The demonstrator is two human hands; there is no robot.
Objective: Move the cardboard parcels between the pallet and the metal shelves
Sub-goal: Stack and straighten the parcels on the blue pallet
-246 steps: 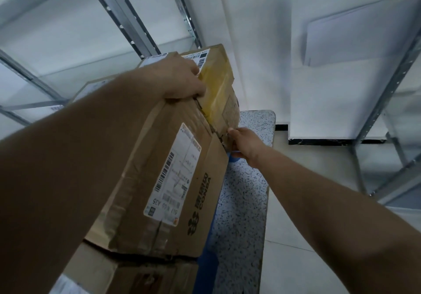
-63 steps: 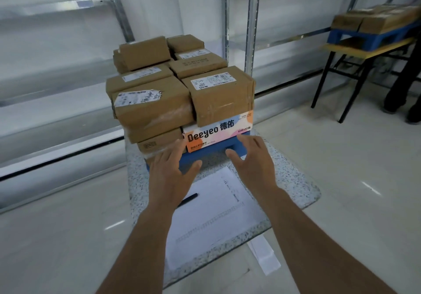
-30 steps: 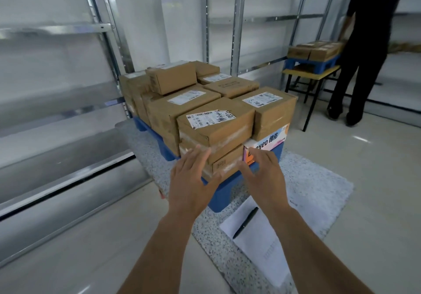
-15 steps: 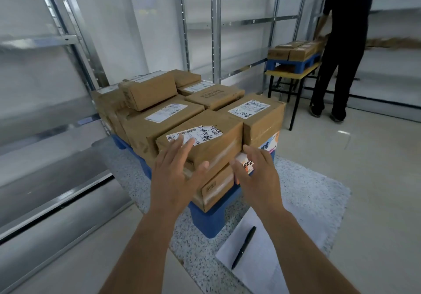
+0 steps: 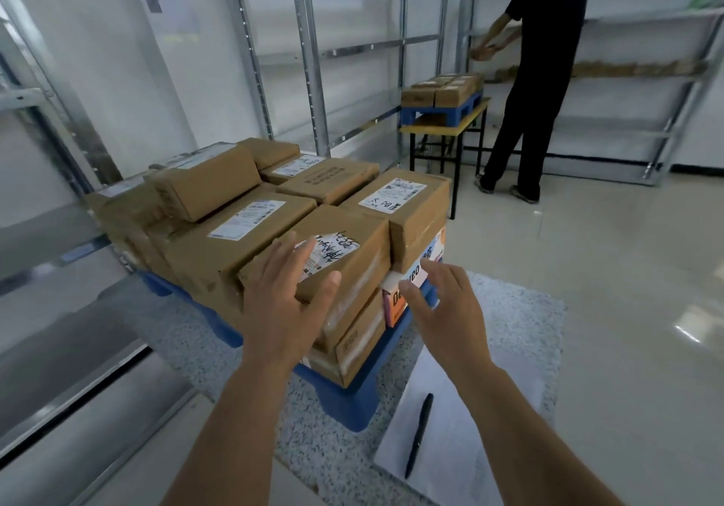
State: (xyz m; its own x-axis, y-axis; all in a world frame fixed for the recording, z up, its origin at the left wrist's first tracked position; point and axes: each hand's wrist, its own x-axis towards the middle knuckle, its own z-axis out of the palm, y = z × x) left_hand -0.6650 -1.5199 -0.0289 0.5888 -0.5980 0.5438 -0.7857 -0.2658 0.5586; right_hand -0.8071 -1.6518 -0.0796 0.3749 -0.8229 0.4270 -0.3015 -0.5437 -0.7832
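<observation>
Several brown cardboard parcels are stacked on a blue pallet (image 5: 344, 399) that rests on a speckled grey tabletop (image 5: 521, 321). The nearest top parcel (image 5: 360, 258) carries a white label with handwriting. My left hand (image 5: 282, 305) hovers with spread fingers over that parcel's near left corner. My right hand (image 5: 446, 309) is held with spread fingers at its right side, in front of a white and orange printed box (image 5: 395, 301). Neither hand holds anything. Metal shelves (image 5: 313, 54) stand behind the stack.
A sheet of paper (image 5: 450, 427) with a black pen (image 5: 419, 433) lies on the tabletop in front of the pallet. At the back right, a person in black (image 5: 536, 74) reaches into shelves beside a second small table (image 5: 446, 121) holding a pallet of parcels. Low shelf boards run along the left.
I have walked around the stack and come closer. Both hands have risen from near the pallet's edge toward the nearest top parcel, fingers still spread.
</observation>
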